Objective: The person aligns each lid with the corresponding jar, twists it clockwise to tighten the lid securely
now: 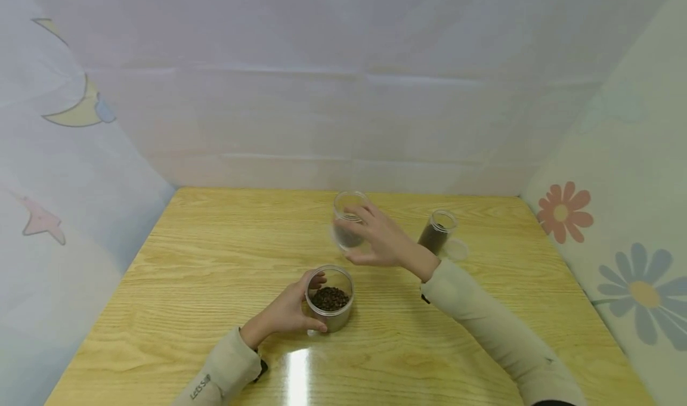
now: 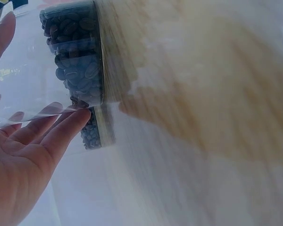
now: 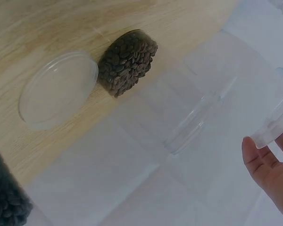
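My left hand (image 1: 290, 309) holds an open, clear, wide jar (image 1: 337, 321) from its left side, thumb in front and fingers behind. Dark coffee beans (image 2: 75, 56) fill its lower part. At the back middle, my right hand (image 1: 378, 236) is partly in front of a clear jar (image 1: 346, 239) with dark contents. The right wrist view shows that hand (image 3: 273, 181) pinching the edge of a clear round plastic piece (image 3: 276, 123); its full shape is cut off. In that view, beans show in the bottom of a clear jar (image 3: 127, 61).
A slimmer open jar of dark contents (image 1: 433, 236) stands at the back right, with a clear lid (image 1: 457, 250) lying beside it. Another clear lid (image 3: 59, 89) lies near the beans jar. Pale printed sheets border the wooden table (image 1: 214, 233) at the back and sides.
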A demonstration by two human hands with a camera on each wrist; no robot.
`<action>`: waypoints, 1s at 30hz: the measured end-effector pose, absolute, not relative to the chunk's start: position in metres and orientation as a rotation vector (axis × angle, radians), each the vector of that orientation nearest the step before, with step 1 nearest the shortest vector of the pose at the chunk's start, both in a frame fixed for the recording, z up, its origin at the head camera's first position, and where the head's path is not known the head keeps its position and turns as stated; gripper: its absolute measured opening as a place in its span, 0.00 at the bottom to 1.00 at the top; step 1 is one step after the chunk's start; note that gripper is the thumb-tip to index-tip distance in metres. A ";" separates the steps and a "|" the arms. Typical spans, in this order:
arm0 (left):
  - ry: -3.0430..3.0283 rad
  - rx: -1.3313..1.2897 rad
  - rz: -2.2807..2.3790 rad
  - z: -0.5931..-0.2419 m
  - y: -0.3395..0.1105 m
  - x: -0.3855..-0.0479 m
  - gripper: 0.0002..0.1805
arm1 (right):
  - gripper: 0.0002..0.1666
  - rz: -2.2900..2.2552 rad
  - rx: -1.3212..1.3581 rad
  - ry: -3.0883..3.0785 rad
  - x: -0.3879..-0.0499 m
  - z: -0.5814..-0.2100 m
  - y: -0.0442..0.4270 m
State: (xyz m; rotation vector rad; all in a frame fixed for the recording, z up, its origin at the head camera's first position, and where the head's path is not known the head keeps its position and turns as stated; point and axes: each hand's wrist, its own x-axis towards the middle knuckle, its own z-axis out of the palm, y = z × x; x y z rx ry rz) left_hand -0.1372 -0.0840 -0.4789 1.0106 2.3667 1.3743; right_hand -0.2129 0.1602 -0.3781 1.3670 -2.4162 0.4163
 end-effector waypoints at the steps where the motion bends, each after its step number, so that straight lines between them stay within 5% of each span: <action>1: 2.366 1.016 1.376 -0.479 -0.084 -0.137 0.54 | 0.35 0.423 1.368 -2.419 -0.211 -0.378 0.162; 30: 2.469 1.021 1.241 -0.476 -0.082 -0.141 0.54 | 0.36 0.626 1.378 -2.455 -0.156 -0.393 0.195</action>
